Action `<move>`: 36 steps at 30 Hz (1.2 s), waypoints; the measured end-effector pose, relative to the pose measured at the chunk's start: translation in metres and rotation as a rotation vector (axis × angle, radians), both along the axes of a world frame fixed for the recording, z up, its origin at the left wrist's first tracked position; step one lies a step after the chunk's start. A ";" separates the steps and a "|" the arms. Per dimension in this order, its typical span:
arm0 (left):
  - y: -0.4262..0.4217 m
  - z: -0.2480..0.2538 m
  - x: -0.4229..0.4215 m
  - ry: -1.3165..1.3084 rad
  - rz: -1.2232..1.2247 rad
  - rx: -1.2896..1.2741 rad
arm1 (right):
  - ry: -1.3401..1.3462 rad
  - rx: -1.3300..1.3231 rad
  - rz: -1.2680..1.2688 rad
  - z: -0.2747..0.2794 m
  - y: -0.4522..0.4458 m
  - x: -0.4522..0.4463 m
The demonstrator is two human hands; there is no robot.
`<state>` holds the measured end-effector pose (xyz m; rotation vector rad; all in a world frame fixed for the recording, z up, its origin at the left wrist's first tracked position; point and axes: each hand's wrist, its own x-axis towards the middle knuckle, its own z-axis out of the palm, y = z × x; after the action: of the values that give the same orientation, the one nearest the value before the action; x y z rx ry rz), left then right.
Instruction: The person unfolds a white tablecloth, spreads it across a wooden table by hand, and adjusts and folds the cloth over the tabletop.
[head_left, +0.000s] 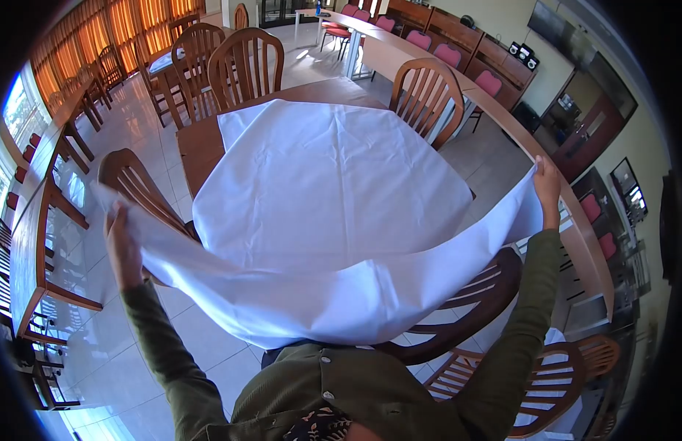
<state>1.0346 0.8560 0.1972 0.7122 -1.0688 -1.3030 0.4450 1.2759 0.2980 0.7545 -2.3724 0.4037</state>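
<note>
A white tablecloth [341, 184] with crease lines lies over a brown wooden table [197, 158], whose far and left parts show bare. Its near edge is lifted off and sags between my two hands in front of my body. My left hand [122, 246], out to the left and a little blurred, grips one corner of the cloth. Stretched out to the right, my right hand [548, 187] pinches the other near corner. Both arms are spread wide in green sleeves.
Wooden chairs stand close around the table: one at left [138, 187], one at near right [466, 309], one at far right [427, 99] and others behind. A long curved desk [495, 110] runs along the right. Another long table [32, 242] lines the left.
</note>
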 end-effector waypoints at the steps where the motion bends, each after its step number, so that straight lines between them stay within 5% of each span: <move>1: -0.009 0.003 -0.018 -0.105 0.002 -0.083 | 0.015 -0.012 -0.010 0.000 -0.007 0.001; 5: -0.103 -0.006 -0.079 -0.059 -0.273 -0.012 | -0.024 0.045 -0.129 0.003 -0.032 -0.009; 9: -0.188 0.040 -0.156 -0.111 -0.331 -0.004 | -0.056 0.021 -0.270 0.017 -0.053 -0.036; 11: -0.306 0.062 -0.187 -0.204 -0.380 -0.419 | -0.005 -0.088 -0.357 0.041 -0.056 -0.052; 14: -0.315 0.209 -0.204 -0.202 0.029 -0.583 | 0.323 -0.601 -0.464 0.112 -0.034 -0.072; 16: -0.298 0.250 -0.186 -0.054 0.075 -0.628 | 0.665 -0.785 -0.325 0.166 0.009 -0.062; 18: -0.283 0.258 -0.155 0.038 0.069 -0.650 | 0.739 -0.307 -0.599 0.221 0.129 -0.149; 20: -0.269 0.254 -0.115 0.105 0.062 -0.634 | 0.522 -0.976 -0.116 0.255 0.151 -0.091; 22: -0.258 0.238 -0.073 0.152 0.050 -0.592 | 0.120 -1.268 0.139 0.236 0.154 -0.030; 27: -0.240 0.175 0.038 0.256 0.023 -0.362 | -0.636 -1.131 0.355 0.139 0.048 0.131; 30: -0.230 0.116 0.080 0.295 -0.034 -0.148 | -0.874 -1.014 0.576 0.092 0.097 0.049; 32: -0.314 0.017 0.133 -0.210 -0.090 -0.259 | -0.729 -0.748 0.426 0.056 0.081 0.061; 34: -0.254 -0.016 0.080 0.140 -0.053 0.015 | -0.773 -0.403 0.321 0.020 0.072 0.067; 36: -0.253 -0.059 0.065 0.039 -0.003 0.130 | -0.966 -0.078 0.517 0.010 0.035 0.114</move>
<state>1.0992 0.6027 0.1384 0.7790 -0.9602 -1.3928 0.5586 1.3108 0.3080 1.3577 -2.9467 1.3130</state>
